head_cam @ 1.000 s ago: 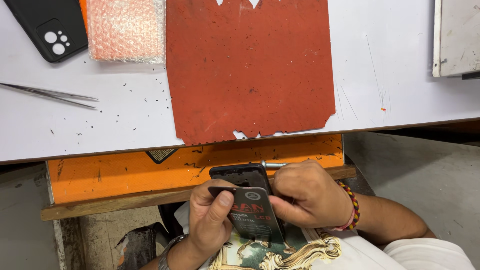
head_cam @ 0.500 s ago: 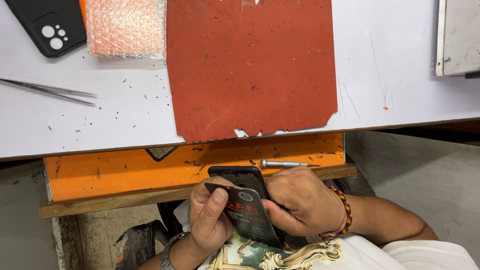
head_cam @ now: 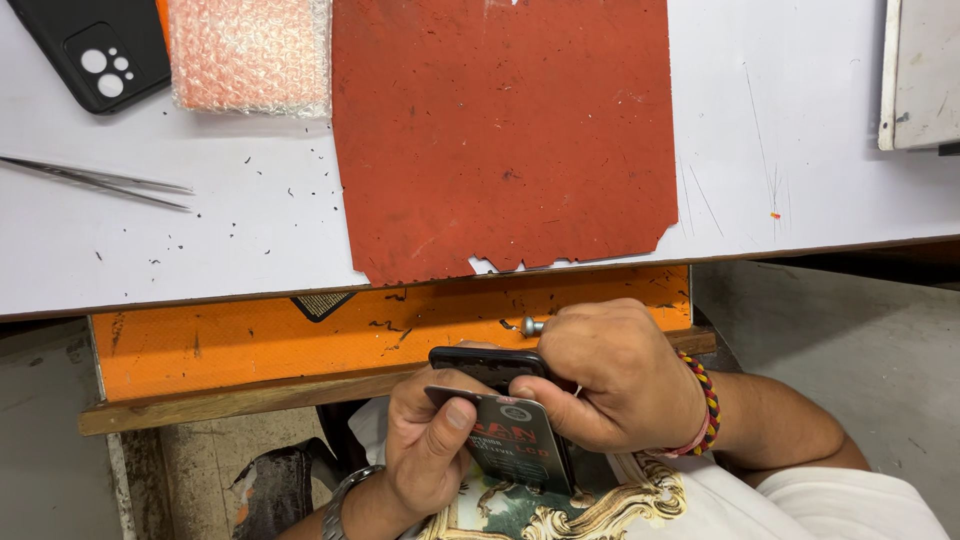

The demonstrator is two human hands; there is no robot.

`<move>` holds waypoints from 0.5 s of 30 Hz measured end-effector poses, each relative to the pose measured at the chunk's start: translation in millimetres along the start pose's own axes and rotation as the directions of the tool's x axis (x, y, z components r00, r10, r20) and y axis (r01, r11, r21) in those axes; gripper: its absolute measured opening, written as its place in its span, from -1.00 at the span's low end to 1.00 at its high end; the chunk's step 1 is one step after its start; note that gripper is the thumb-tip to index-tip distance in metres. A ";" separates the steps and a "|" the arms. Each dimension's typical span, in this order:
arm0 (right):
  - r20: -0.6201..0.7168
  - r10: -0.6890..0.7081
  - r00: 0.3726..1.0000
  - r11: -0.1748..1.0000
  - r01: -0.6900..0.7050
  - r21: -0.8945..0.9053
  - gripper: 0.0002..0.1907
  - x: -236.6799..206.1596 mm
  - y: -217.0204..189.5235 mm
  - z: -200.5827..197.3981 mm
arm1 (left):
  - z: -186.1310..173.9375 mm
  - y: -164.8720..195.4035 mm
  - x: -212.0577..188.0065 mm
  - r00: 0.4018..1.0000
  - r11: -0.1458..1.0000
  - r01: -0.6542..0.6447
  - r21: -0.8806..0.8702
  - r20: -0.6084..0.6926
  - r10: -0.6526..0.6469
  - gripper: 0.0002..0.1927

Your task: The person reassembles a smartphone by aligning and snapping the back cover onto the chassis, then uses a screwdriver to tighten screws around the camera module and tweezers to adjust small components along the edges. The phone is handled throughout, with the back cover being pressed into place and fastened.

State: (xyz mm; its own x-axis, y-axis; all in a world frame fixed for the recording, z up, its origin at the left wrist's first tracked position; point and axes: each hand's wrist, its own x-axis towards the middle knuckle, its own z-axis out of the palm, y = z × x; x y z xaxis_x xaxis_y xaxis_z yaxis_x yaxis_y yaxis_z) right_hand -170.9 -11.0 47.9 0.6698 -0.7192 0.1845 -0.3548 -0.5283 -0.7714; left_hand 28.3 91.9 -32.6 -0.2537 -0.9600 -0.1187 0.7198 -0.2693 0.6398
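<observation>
Below the table's front edge, my left hand holds a dark smartphone from underneath, thumb pressed on a thin dark plastic card that lies against the phone. My right hand is wrapped over the phone's right end, fingers curled on it, with a beaded bracelet on the wrist. Just past the right knuckles, a small metal tool tip rests on the orange shelf.
A worn red mat lies on the white table. Metal tweezers, a black phone case and bubble wrap sit at the left. A grey box is at the right edge.
Both hands with the phone and card have shifted slightly; my right hand now covers more of the phone and hides most of the metal tool on the shelf.
</observation>
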 end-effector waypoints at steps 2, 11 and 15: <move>-0.012 -0.003 1.000 1.000 0.003 -0.017 -0.58 2.0 -4.4 -3.2 | 2.3 3.6 1.0 0.999 0.995 -0.034 0.096 0.027 0.031 -0.64; -0.011 -0.072 0.997 0.987 0.073 0.144 -0.59 -0.6 5.2 2.8 | 7.5 0.8 -2.4 0.998 0.979 -0.056 0.197 0.001 0.057 -0.62; -0.026 -0.060 0.998 0.989 0.063 0.133 -0.58 -7.5 14.1 9.4 | 1.5 -6.8 -1.8 0.999 0.999 0.014 0.033 -0.044 -0.012 -0.66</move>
State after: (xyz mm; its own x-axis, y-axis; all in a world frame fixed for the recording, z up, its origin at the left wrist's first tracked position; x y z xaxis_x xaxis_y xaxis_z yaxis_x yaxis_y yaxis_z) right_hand -174.8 -8.8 29.9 0.6730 -0.6976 0.2460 -0.2224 -0.5080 -0.8321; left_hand 22.9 95.7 -35.6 -0.2335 -0.9591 -0.1601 0.6942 -0.2798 0.6631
